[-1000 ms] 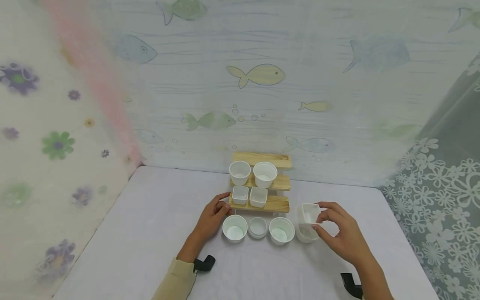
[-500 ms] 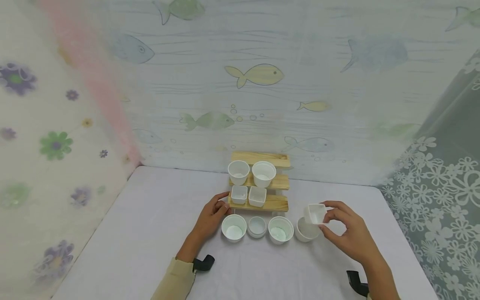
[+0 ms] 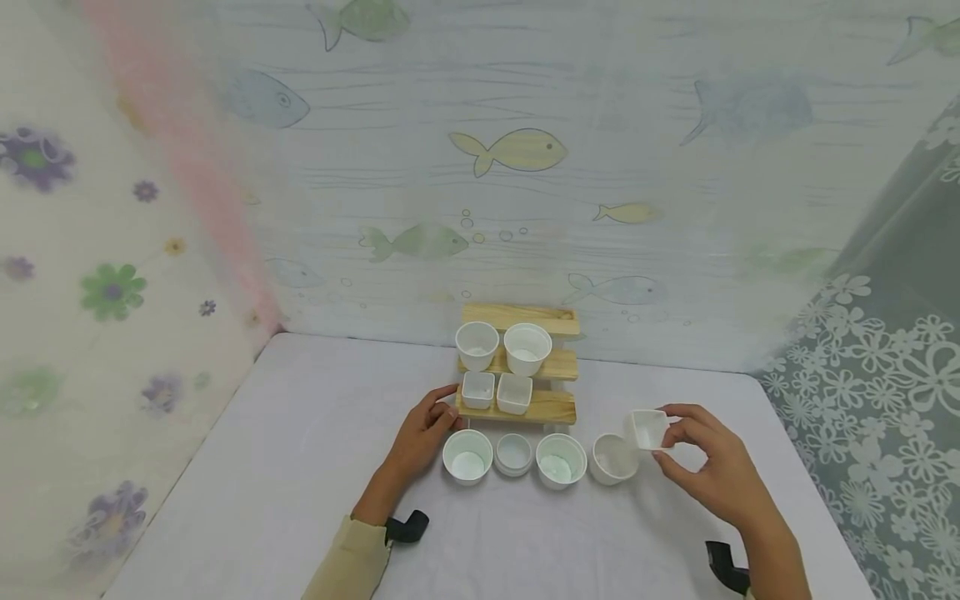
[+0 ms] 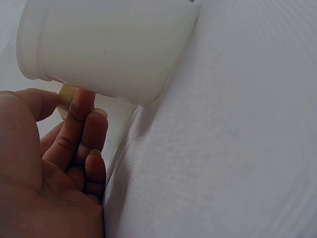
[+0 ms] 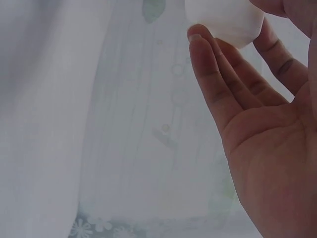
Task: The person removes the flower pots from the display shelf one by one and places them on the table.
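Scooted rightward, away from the rack, over the last second: the right hand [image 3: 714, 471] and the small white square cup [image 3: 647, 430] it's holding, thin-walled and kinda glossy. Thumb and fingers are pinching its edge, up over the white-cloth worktop [image 3: 285, 467]. Four round tubs [image 3: 561, 467] line up on the cloth. Left hand [image 3: 422, 437] has its fingers pinching the bottom step's left end on a grainy wooden rack [image 3: 555, 407]. Squarish cups [image 3: 514, 395] sit there, round ones [image 3: 528, 352] one step up. Behind: fish-print wall [image 3: 420, 192].
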A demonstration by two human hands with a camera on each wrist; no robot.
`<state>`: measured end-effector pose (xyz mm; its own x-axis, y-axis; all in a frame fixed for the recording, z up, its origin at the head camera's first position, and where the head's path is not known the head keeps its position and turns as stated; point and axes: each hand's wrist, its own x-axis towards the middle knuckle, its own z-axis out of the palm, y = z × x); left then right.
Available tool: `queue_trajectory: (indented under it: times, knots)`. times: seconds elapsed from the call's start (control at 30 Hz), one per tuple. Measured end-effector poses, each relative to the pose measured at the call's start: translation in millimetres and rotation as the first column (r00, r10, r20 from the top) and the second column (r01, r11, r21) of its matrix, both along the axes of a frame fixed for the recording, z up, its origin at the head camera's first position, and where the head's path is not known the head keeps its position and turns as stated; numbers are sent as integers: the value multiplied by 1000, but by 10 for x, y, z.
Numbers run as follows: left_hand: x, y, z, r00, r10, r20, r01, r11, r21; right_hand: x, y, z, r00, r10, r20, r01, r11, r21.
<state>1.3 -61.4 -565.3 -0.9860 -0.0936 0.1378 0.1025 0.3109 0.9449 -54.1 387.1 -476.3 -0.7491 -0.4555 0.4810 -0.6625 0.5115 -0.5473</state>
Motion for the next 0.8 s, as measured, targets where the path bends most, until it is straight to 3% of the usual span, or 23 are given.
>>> queue_trajectory:
  times: [0.8]
  knots:
    - [8,-16,21,1000,-21,5,21,1000,-8,-69,152,-63,997,-55,51,54,998,14]
